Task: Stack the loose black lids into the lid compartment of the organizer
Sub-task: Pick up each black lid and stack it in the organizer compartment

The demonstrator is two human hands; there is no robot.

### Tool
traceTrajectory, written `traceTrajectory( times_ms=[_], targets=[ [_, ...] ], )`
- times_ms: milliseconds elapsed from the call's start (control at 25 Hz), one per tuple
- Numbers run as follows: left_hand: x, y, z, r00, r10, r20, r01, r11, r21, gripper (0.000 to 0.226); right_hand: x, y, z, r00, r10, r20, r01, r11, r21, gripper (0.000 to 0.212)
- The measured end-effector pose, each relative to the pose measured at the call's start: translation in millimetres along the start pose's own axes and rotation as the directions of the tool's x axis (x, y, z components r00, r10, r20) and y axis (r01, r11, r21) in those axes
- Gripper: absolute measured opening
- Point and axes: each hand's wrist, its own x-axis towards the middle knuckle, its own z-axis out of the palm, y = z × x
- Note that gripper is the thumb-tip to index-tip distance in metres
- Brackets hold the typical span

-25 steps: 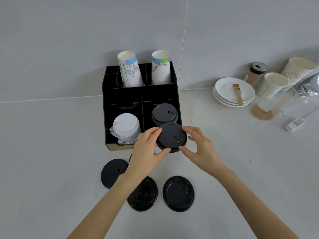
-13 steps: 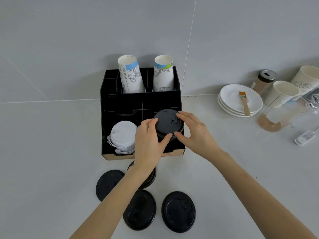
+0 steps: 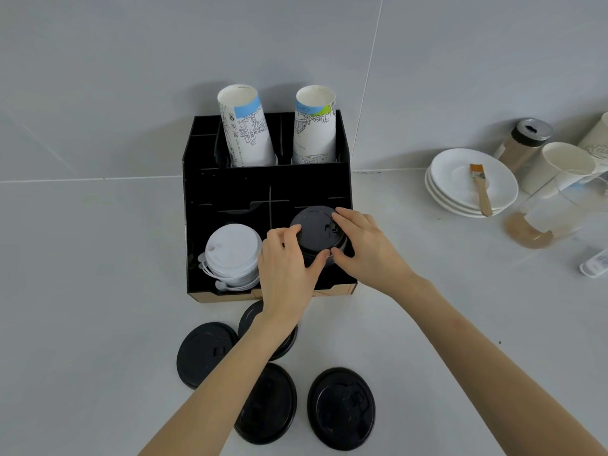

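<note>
The black organizer (image 3: 230, 189) stands against the wall. In its front right compartment a black lid (image 3: 314, 227) sits on top of a stack of black lids. My left hand (image 3: 286, 268) grips that lid's near left edge and my right hand (image 3: 365, 251) grips its right edge. Several loose black lids lie flat on the counter in front: one at the left (image 3: 202, 353), one at the right (image 3: 340, 408), one (image 3: 273, 406) partly under my left forearm, and one (image 3: 250, 315) mostly hidden by my wrist.
A stack of white lids (image 3: 232, 251) fills the front left compartment. Two paper cup stacks (image 3: 245, 126) (image 3: 314, 125) stand in the back. To the right are white saucers (image 3: 460, 189) with a brush (image 3: 481, 189), a shaker jar (image 3: 523, 143), paper cups (image 3: 559, 166) and a glass pitcher (image 3: 556, 212).
Both hands carried the black lid from in front of the organizer back into the front right compartment and lowered it onto the black stack. The camera view moved closer.
</note>
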Motion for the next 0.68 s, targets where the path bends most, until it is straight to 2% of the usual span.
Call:
traceTrajectory(
  times_ms=[200,520,680],
  targets=[
    [4,1,0,0.998,0.046,0.034,-0.048,0.997,0.063,0.053,-1,-4,4,0.999,0.035,-0.031,-0.039,0.991,-0.13,0.054],
    [-8,-8,-17,0.985,0.057,0.163,-0.066,0.997,0.051,0.058,-22,-8,7,0.985,0.06,-0.164,-0.049,0.996,0.071,0.051],
    [-40,-15,-29,0.978,0.086,0.192,-0.097,0.994,0.048,0.052,-52,-9,9,0.982,0.084,-0.166,-0.064,0.99,0.122,0.051]
  ],
)
